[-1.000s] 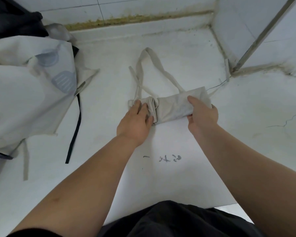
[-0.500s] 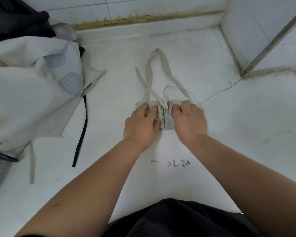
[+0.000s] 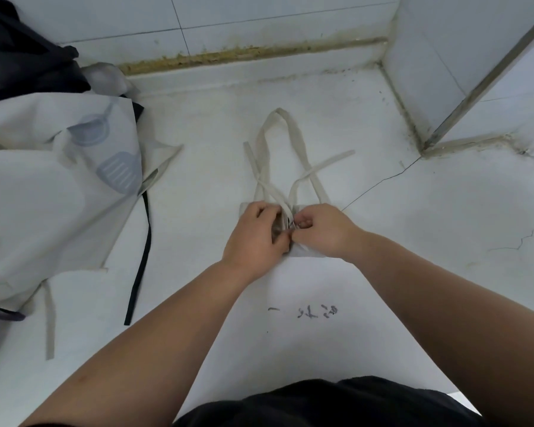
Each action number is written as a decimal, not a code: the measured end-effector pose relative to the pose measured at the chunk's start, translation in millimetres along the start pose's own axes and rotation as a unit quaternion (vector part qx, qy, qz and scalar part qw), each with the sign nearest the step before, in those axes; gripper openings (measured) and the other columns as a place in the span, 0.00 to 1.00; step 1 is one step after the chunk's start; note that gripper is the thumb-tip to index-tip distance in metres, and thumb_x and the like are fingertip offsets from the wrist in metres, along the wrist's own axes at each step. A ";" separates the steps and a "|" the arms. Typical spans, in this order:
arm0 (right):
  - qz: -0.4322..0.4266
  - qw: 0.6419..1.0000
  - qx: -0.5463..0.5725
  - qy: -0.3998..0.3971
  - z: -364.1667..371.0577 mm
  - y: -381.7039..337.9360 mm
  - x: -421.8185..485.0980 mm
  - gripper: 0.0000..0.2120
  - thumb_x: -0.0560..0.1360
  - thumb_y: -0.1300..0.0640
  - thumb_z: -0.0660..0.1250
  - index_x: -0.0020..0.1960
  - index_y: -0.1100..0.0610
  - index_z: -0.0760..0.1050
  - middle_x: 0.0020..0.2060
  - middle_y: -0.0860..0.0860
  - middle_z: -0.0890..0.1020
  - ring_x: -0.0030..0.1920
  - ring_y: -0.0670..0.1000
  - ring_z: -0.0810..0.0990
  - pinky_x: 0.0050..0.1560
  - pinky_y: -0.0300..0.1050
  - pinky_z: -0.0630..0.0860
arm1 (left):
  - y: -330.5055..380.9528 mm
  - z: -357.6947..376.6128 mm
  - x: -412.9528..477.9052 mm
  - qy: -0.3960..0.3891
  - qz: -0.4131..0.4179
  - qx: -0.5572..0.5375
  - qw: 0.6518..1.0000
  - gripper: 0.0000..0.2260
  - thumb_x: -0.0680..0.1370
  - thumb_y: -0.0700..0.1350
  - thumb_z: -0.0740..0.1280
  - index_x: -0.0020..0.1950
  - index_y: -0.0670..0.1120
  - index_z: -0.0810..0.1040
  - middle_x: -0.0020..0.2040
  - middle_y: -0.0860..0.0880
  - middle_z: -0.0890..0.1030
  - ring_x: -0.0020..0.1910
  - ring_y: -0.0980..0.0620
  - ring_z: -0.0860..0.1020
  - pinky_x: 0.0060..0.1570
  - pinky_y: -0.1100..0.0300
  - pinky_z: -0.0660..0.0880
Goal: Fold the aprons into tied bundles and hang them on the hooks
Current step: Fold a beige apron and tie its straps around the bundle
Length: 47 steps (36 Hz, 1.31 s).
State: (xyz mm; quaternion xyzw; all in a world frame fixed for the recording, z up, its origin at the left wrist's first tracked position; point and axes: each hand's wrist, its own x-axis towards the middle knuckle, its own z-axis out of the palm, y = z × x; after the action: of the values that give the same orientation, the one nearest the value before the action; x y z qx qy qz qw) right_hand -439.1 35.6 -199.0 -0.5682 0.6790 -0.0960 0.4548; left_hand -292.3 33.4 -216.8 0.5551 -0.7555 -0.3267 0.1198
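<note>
Bare counter point(image 3: 290, 291) nearest, scribbled marks point(image 3: 302, 312) on it. Mid-counter: left hand point(image 3: 256, 232) curled over the folded apron point(image 3: 302, 251), pressing it down; right hand point(image 3: 321, 231) pinched shut on a strap point(image 3: 293, 192) (bundle mostly hidden). Loop point(image 3: 279, 124) lies beyond. Loose aprons point(image 3: 43, 186) crowd the left; wall corner point(image 3: 413, 97) far right.

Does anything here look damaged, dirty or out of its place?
Yes. A thin crack runs across the white surface from the corner, with another crack further right. The wall joint shows brownish grime. Dark marks are scribbled near the person. The heap of aprons lies crumpled, not yet folded.
</note>
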 end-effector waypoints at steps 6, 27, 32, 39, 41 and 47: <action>0.012 0.998 0.068 0.008 0.6 -1.0 0.7 0.05 0.71 0.67 0.61 0.37 0.64 0.73 0.31 0.51 0.70 0.34 0.48 0.68 0.35 0.40 0.64 | 3.3 0.7 4.3 0.011 -0.027 -0.060 0.998 0.15 0.72 0.41 0.69 0.58 0.46 0.74 0.53 0.50 0.71 0.49 0.55 0.69 0.47 0.64 0.68; -0.024 0.998 0.057 0.031 1.0 5.7 9.9 0.13 0.78 0.62 0.59 0.35 0.62 0.71 0.30 0.51 0.68 0.33 0.49 0.66 0.34 0.41 0.62 | 6.0 -0.1 5.3 0.067 -0.049 -0.219 0.972 0.08 0.78 0.41 0.64 0.39 0.48 0.71 0.33 0.54 0.73 0.32 0.61 0.69 0.35 0.69 0.67; -0.011 0.994 0.108 0.034 0.3 11.7 9.4 0.11 0.76 0.60 0.61 0.35 0.56 0.68 0.25 0.47 0.65 0.27 0.46 0.63 0.31 0.40 0.60 | 7.1 -3.3 9.1 0.025 -0.117 -0.333 0.935 0.08 0.79 0.41 0.64 0.41 0.49 0.73 0.36 0.49 0.76 0.34 0.54 0.72 0.35 0.60 0.70; 0.009 0.997 -0.053 0.049 8.4 2.6 12.0 0.18 0.76 0.60 0.62 0.28 0.56 0.63 0.26 0.50 0.66 0.32 0.51 0.66 0.29 0.40 0.60 | 5.7 -5.3 6.4 0.017 -0.133 -0.352 0.926 0.04 0.80 0.40 0.63 0.45 0.48 0.73 0.36 0.54 0.78 0.30 0.59 0.71 0.27 0.69 0.68; 0.007 0.997 -0.009 0.071 11.2 4.8 10.1 0.17 0.78 0.59 0.61 0.31 0.57 0.67 0.28 0.50 0.69 0.33 0.51 0.68 0.32 0.41 0.63 | 6.6 -5.0 6.0 0.014 -0.131 -0.338 0.932 0.05 0.80 0.42 0.63 0.44 0.49 0.73 0.37 0.55 0.78 0.30 0.60 0.71 0.28 0.69 0.69; -0.004 0.969 0.232 0.087 1.2 12.2 -3.2 0.05 0.78 0.57 0.63 0.46 0.57 0.74 0.40 0.52 0.78 0.40 0.47 0.73 0.41 0.37 0.69 | 9.5 -3.0 11.7 -0.002 -0.141 -0.310 0.940 0.06 0.81 0.44 0.62 0.43 0.49 0.74 0.37 0.55 0.77 0.30 0.58 0.70 0.32 0.66 0.70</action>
State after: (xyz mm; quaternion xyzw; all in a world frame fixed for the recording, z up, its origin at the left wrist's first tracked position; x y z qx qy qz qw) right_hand -446.7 42.9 -206.0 -0.4391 0.6726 -0.3019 0.5134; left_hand -302.1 23.3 -210.6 0.5909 -0.5307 -0.5595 0.2370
